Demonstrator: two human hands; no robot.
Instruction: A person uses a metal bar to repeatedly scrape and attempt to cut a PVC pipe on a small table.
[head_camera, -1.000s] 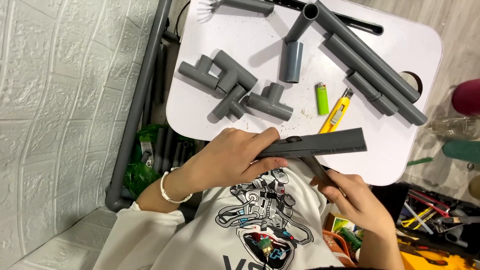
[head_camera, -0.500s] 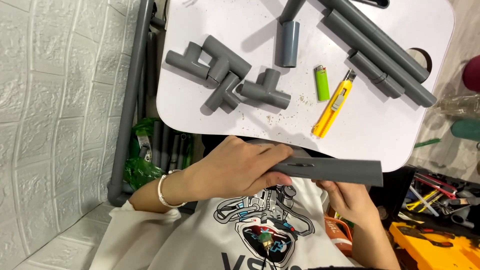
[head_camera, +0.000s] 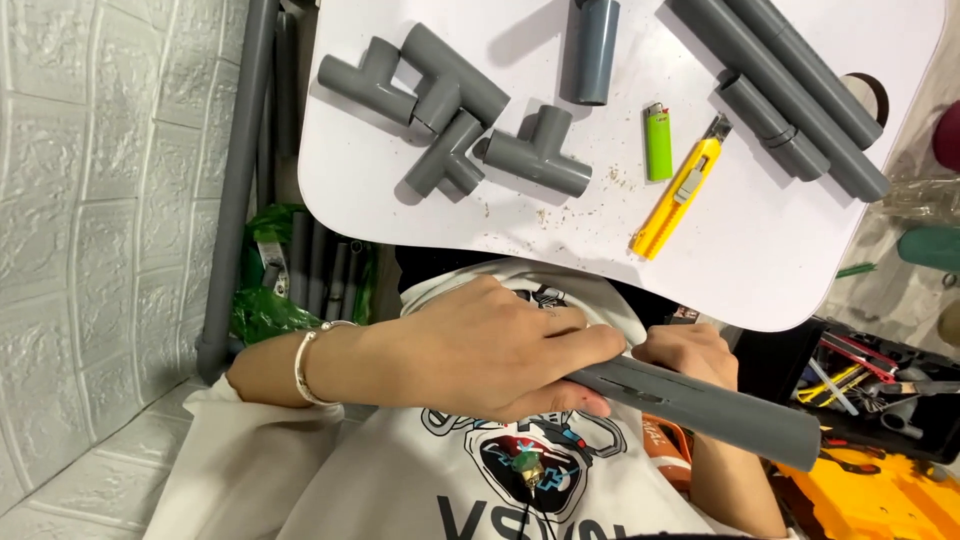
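Note:
My left hand (head_camera: 495, 345), with a silver bracelet on the wrist, wraps around one end of a grey plastic pipe (head_camera: 735, 407) held over my lap. The pipe runs to the lower right and shows a slot cut along its top. My right hand (head_camera: 690, 352) sits behind the pipe with fingers curled against it; what it grips is hidden. On the white table (head_camera: 780, 260) above lie several grey tee fittings (head_camera: 440, 110), a short grey pipe piece (head_camera: 595, 45), a green lighter (head_camera: 658, 140) and a yellow utility knife (head_camera: 680, 195).
Long grey pipes (head_camera: 790, 85) lie across the table's upper right. More grey pipes (head_camera: 240, 180) lean along the white brick wall at left, beside a green bag (head_camera: 262, 305). An open toolbox (head_camera: 880, 385) with tools sits at lower right.
The pipe has tilted from nearly level to sloping down toward the right and come closer to my body. My view has dropped, so the table sits higher in frame.

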